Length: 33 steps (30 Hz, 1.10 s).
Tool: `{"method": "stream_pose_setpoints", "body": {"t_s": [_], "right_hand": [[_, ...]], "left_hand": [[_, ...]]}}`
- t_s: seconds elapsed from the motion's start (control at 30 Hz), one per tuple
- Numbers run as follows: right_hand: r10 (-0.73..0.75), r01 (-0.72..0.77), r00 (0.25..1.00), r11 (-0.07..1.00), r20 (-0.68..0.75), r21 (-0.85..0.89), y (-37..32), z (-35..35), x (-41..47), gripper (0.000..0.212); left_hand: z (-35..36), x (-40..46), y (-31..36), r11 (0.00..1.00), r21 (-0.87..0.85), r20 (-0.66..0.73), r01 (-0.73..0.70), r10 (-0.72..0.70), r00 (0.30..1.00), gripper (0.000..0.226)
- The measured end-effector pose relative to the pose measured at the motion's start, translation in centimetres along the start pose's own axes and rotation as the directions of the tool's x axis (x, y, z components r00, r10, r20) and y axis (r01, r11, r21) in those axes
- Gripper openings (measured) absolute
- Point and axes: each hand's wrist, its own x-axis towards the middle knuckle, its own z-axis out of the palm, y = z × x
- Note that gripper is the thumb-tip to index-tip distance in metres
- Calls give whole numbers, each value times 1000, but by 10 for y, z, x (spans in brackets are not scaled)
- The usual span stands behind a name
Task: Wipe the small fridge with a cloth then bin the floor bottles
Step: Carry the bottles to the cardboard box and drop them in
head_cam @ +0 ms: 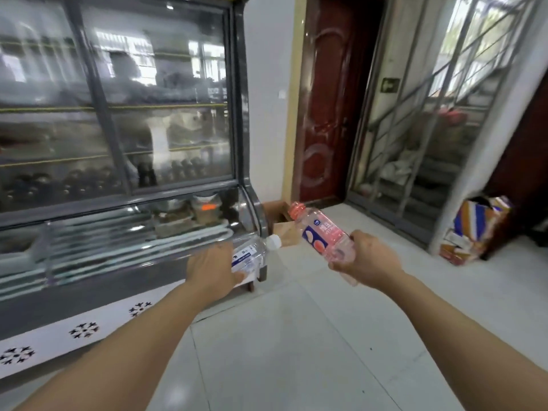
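Gripping bottles, left hand (212, 269) clear bottle (255, 253), right hand (369, 262) pink bottle (323, 232)

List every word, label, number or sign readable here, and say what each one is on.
Clear bottle in left hand: blue label, print too blurred to read.
Pink bottle in right hand: label print blurred, unreadable.
Green wall sign: pictogram only, no legible words.
Fridge: orange tag, unreadable.

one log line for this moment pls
left hand grips white-capped bottle | right hand grips pink-capped bottle | both off floor | cardboard box ahead
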Motion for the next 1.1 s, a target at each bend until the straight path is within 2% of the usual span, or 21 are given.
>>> {"method": "stream_pose_setpoints", "body": {"t_s": [0.2, 0.33, 0.47, 0.6, 0.8, 1.1], "right_hand": [[93, -94, 996, 995, -14, -41, 81, 1, 70, 62], [136, -137, 990, 988, -18, -74, 127, -7, 137, 66], [180, -184, 982, 980, -57, -78, 175, -18, 193, 65], [192, -196, 979, 978, -66, -71, 224, -22, 240, 67], [177, -180, 983, 982, -51, -51, 302, -16, 340, 69], [59, -58, 998, 996, 13, -75, 402, -7, 526, 70]], "left_hand": [[45, 96, 76, 991, 4, 33, -133, 133, 991, 45], [68, 179, 125, 979, -73, 39, -189, 192, 981, 47], [78, 251, 177, 953, -132, -1, -273, 275, 961, 37], [94, 308, 235, 952, -67, 23, -300, 302, 953, 44], [124, 398, 319, 963, -106, 72, -249, 257, 964, 49], [175, 528, 401, 997, -36, 110, -66, 70, 992, 52]]}}
